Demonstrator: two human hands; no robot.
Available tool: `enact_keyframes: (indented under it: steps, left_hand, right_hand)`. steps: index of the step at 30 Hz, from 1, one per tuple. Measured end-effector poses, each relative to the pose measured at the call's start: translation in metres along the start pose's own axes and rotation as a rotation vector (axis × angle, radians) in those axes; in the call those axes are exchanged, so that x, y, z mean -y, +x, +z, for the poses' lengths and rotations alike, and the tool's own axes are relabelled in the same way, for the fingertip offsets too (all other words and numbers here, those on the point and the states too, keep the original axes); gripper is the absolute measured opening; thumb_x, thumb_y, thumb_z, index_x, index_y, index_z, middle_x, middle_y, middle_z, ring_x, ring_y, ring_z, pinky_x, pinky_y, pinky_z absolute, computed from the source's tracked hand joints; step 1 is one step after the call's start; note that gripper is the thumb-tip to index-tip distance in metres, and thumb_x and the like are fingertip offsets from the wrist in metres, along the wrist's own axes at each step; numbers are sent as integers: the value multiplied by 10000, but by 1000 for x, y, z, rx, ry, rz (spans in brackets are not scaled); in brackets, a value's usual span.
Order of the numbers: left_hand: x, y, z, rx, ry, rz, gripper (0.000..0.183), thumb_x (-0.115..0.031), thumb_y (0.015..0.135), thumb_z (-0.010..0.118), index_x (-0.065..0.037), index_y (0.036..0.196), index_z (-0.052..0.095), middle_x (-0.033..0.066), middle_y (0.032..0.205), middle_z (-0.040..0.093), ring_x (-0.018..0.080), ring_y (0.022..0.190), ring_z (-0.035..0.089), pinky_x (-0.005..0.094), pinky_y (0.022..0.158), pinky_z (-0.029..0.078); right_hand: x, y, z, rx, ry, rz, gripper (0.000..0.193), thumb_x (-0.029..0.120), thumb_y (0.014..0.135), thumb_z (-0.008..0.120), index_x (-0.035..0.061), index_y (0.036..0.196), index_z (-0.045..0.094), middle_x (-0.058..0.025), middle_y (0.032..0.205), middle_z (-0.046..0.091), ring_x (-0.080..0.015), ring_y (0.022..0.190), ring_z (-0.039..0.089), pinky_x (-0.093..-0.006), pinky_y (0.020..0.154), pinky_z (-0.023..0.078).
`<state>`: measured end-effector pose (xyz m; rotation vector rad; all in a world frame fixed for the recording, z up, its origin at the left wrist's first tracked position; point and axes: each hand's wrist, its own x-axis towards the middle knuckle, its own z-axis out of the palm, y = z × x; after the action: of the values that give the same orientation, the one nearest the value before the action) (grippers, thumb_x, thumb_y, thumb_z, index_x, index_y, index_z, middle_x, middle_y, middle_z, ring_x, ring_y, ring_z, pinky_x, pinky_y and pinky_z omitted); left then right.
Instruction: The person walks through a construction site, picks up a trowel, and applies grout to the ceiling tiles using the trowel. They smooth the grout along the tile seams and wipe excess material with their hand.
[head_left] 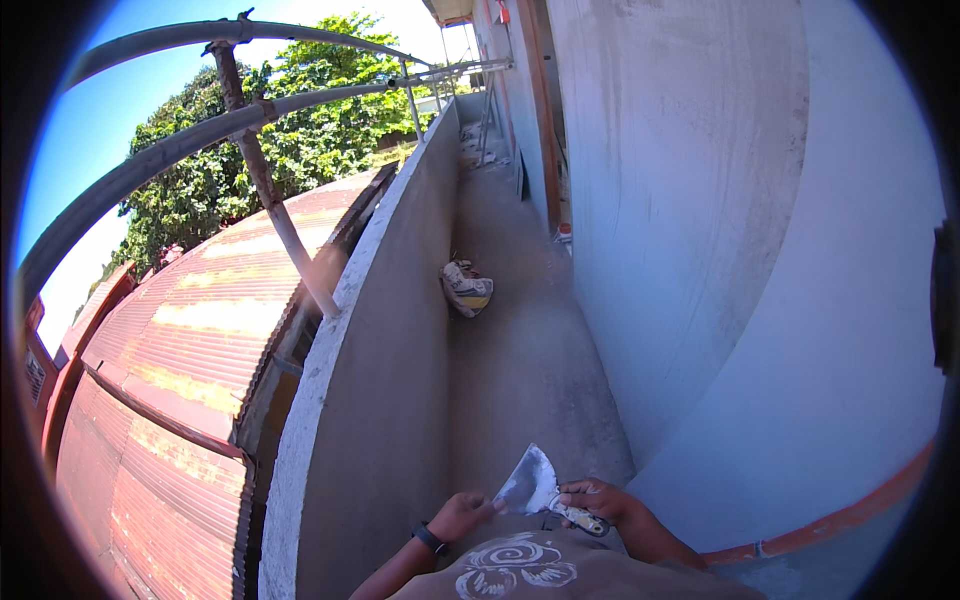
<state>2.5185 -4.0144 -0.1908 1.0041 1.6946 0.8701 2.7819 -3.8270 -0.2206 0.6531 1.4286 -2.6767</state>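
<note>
A putty knife with a wide, whitish-smeared blade [530, 482] is in front of my body at the lower middle. My right hand [598, 498] grips it where blade and handle meet, and the stained handle [580, 517] angles down to the right. On the other side, my left hand [463, 514] has its fingers curled at the blade's left corner. A dark band circles that wrist. Whether those fingertips pinch the blade's edge or something small, I cannot make out.
A low concrete parapet [385, 370] with metal pipe rails [290, 235] runs along the left, above rusty corrugated roofing [190, 330]. A pale plastered wall [680, 180] rises on the right. A crumpled sack [466, 290] lies on the walkway [520, 350]; debris [480, 150] lies farther off.
</note>
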Motion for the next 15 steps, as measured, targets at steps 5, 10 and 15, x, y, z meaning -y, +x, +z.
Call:
enact_keyframes:
  steps: [5, 10, 15]
  left_hand:
    - [-43, 116, -80, -28, -69, 21, 378, -366, 1025, 666, -44, 830, 699, -20, 776, 647, 58, 751, 550, 262, 685, 460]
    - [-41, 229, -157, -80, -391, 52, 329, -339, 1023, 665, -36, 902, 705, -2, 833, 676, 81, 801, 607, 272, 750, 493]
    - [-30, 392, -241, -59, -548, 86, 265, -286, 1030, 652, -47, 924, 691, 23, 887, 693, 103, 840, 631, 276, 807, 494]
  right_hand:
    - [133, 101, -57, 56, -59, 43, 433, 268, 1033, 652, -21, 1353, 610, -67, 1052, 712, -120, 832, 715, -262, 754, 575]
    - [239, 226, -113, 175, -155, 74, 419, 266, 1030, 657, -22, 1332, 615, -66, 1078, 703, -124, 849, 711, -265, 769, 570]
    - [318, 363, -193, 140, -82, 53, 405, 259, 1028, 658, -32, 1307, 615, -66, 1063, 691, -136, 834, 713, -272, 748, 576]
